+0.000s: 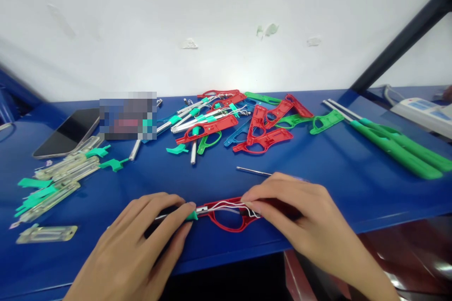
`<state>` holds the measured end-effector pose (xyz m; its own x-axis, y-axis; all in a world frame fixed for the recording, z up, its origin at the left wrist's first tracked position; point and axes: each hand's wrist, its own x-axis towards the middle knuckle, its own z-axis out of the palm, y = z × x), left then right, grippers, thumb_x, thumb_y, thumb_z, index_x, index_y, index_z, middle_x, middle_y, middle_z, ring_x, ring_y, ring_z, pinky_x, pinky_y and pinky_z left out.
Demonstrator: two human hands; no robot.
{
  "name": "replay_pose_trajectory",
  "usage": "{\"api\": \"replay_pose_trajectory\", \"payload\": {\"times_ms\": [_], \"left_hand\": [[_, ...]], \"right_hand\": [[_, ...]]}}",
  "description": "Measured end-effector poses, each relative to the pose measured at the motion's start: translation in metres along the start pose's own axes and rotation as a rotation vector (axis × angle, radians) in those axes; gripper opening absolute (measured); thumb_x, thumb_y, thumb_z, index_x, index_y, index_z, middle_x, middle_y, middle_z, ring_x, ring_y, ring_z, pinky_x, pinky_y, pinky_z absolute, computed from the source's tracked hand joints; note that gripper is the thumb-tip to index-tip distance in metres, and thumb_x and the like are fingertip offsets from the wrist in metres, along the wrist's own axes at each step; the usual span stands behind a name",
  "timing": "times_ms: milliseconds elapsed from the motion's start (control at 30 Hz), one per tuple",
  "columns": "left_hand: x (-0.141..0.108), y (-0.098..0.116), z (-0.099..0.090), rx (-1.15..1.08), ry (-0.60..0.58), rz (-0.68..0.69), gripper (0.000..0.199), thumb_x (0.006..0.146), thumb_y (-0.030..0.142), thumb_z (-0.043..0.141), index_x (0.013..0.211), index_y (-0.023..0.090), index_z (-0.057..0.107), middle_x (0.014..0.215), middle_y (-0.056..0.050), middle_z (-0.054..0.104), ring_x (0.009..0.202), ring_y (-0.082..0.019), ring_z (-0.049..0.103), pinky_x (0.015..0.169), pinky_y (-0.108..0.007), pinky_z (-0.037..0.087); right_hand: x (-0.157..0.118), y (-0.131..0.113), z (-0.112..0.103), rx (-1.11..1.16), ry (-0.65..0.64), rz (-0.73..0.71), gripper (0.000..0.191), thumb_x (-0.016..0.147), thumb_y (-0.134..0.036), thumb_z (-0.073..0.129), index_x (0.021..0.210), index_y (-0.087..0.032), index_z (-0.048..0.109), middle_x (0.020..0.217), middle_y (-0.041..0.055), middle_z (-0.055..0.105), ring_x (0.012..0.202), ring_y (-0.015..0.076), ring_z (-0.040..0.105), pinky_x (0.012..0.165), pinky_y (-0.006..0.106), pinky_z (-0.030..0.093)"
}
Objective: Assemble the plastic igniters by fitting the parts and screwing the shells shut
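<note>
A red handle shell [229, 228] lies open near the table's front edge, with white wires [229, 204] running along its inside. My left hand [141, 240] is closed on the metal rod with a teal collar [192, 215] at the shell's left end; most of the rod is hidden under the fingers. At the shell's right part, my right hand [300, 216] pinches the white wires with thumb and forefinger. Just behind my right hand lies a screwdriver [252, 170], its handle partly hidden.
Red shells [257, 124], green shells [326, 121] and metal rods [194, 148] are piled behind. Clear fuel tanks [52, 234] and a phone [68, 132] lie left. Two green lighters [399, 150] and a power strip [429, 113] are right.
</note>
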<state>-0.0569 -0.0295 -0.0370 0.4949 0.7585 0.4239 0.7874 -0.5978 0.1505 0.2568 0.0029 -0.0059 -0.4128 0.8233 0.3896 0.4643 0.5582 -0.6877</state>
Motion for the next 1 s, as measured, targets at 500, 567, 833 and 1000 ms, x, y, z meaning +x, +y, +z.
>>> {"api": "replay_pose_trajectory", "payload": {"times_ms": [500,567,833,1000], "left_hand": [[0.012,0.011,-0.003,0.016,0.063,-0.008,0.037,0.118,0.030,0.052,0.155,0.031,0.060,0.141,-0.003,0.066,0.128,-0.021,0.062,0.114,-0.035,0.045],[0.025,0.019,-0.005,-0.024,0.091,0.007,0.034,0.117,0.026,0.054,0.150,0.029,0.063,0.137,-0.003,0.067,0.127,-0.021,0.061,0.110,-0.033,0.049],[0.067,0.031,-0.001,-0.229,0.038,0.036,0.019,0.110,0.017,0.063,0.123,0.028,0.073,0.122,-0.003,0.073,0.113,-0.021,0.067,0.094,-0.034,0.061],[0.073,0.032,-0.001,-0.297,0.007,-0.001,0.017,0.111,0.018,0.061,0.104,0.027,0.074,0.108,-0.001,0.074,0.097,-0.018,0.070,0.084,-0.031,0.060]], "right_hand": [[-0.006,0.002,-0.012,0.016,-0.005,0.069,0.018,0.100,-0.025,0.087,0.114,-0.034,0.081,0.105,-0.0065,0.086,0.092,0.0161,0.079,0.091,0.026,0.063],[-0.007,0.003,-0.012,0.000,-0.024,0.039,0.019,0.102,-0.023,0.085,0.116,-0.034,0.080,0.105,-0.0072,0.086,0.093,0.0155,0.079,0.095,0.027,0.062],[-0.008,0.008,-0.009,0.009,-0.047,-0.019,0.013,0.106,-0.019,0.080,0.111,-0.031,0.078,0.101,-0.0094,0.084,0.089,0.0122,0.075,0.096,0.027,0.058],[-0.012,0.010,-0.007,0.022,-0.028,-0.042,0.015,0.106,-0.017,0.080,0.110,-0.030,0.077,0.105,-0.0118,0.085,0.091,0.0094,0.076,0.097,0.023,0.055]]}}
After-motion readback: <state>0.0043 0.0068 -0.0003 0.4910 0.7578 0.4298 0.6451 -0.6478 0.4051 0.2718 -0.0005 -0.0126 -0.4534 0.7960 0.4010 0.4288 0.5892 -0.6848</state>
